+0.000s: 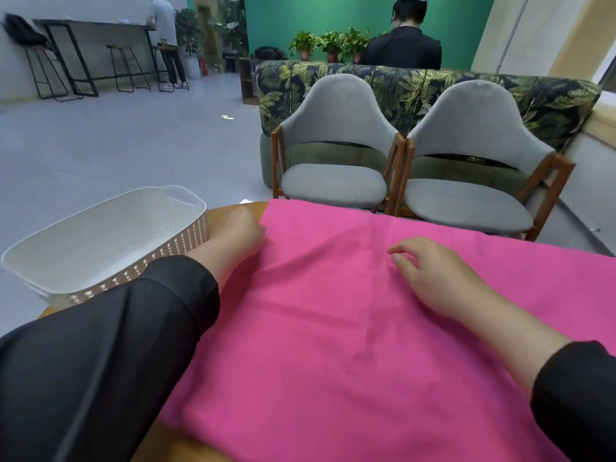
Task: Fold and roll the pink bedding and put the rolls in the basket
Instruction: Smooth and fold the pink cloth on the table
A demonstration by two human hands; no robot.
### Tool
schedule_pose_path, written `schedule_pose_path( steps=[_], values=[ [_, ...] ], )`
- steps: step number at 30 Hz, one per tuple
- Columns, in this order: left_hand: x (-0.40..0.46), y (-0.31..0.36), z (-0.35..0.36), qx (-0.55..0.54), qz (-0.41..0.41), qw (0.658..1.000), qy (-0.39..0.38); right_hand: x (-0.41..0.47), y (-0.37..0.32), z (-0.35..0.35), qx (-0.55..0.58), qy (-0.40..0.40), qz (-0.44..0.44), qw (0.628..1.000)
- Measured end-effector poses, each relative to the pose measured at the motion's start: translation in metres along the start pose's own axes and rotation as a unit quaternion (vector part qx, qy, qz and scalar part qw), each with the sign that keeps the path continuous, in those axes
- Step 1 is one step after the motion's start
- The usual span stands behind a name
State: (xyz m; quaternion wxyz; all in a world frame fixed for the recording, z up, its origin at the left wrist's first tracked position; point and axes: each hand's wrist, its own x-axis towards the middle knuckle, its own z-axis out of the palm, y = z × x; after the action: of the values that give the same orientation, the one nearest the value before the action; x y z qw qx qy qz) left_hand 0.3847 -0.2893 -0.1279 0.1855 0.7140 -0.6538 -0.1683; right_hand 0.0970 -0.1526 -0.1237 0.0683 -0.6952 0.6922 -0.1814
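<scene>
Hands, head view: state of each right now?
Left hand: at the pink bedding edge, fingers hidden, cannot tell.
Right hand: open, resting on the bedding.

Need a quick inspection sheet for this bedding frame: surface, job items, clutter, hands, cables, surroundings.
Surface: round wooden table, mostly covered by the cloth.
Job's things: pink bedding spread flat on the table, lightly creased, not yet rolled; white perforated basket at the table's left edge, nothing seen inside.
Clutter: nothing seen.
Hands: left hand at the bedding's left edge, fingers curled, whether it grips the cloth cannot be told; right hand rests on the bedding, fingers relaxed.
Cables: nothing seen.
Surroundings: two grey chairs beyond the table, leaf-print sofa behind them, potted plants, green wall, high table with stools, two other people in the background.
</scene>
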Motion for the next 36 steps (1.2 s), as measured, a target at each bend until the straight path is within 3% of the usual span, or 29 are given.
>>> schedule_pose_path(
  steps=[7,15,20,24,30,36],
  values=[
    [0.054,0.04,0.009,-0.017,-0.041,0.999,-0.02,0.07,0.036,0.019,-0.005,-0.002,-0.014,1.0],
    [0.074,0.038,0.006,-0.094,-0.099,0.984,-0.112,0.089,0.053,0.035,0.001,0.024,0.021,0.999],
    [0.076,0.045,-0.004,-0.236,-0.075,0.947,-0.204,0.087,0.057,0.033,0.019,0.03,0.03,0.999],
    [0.077,0.047,-0.008,-0.299,-0.083,0.927,-0.209,0.088,0.058,0.035,0.018,0.032,0.016,0.999],
    [0.067,0.061,-0.001,-0.295,-0.088,0.923,-0.231,0.088,0.056,0.036,-0.032,0.006,0.0,0.999],
    [0.068,0.068,0.01,-0.218,-0.058,0.961,-0.162,0.089,0.058,0.039,-0.044,-0.009,0.005,0.999]
  ],
)
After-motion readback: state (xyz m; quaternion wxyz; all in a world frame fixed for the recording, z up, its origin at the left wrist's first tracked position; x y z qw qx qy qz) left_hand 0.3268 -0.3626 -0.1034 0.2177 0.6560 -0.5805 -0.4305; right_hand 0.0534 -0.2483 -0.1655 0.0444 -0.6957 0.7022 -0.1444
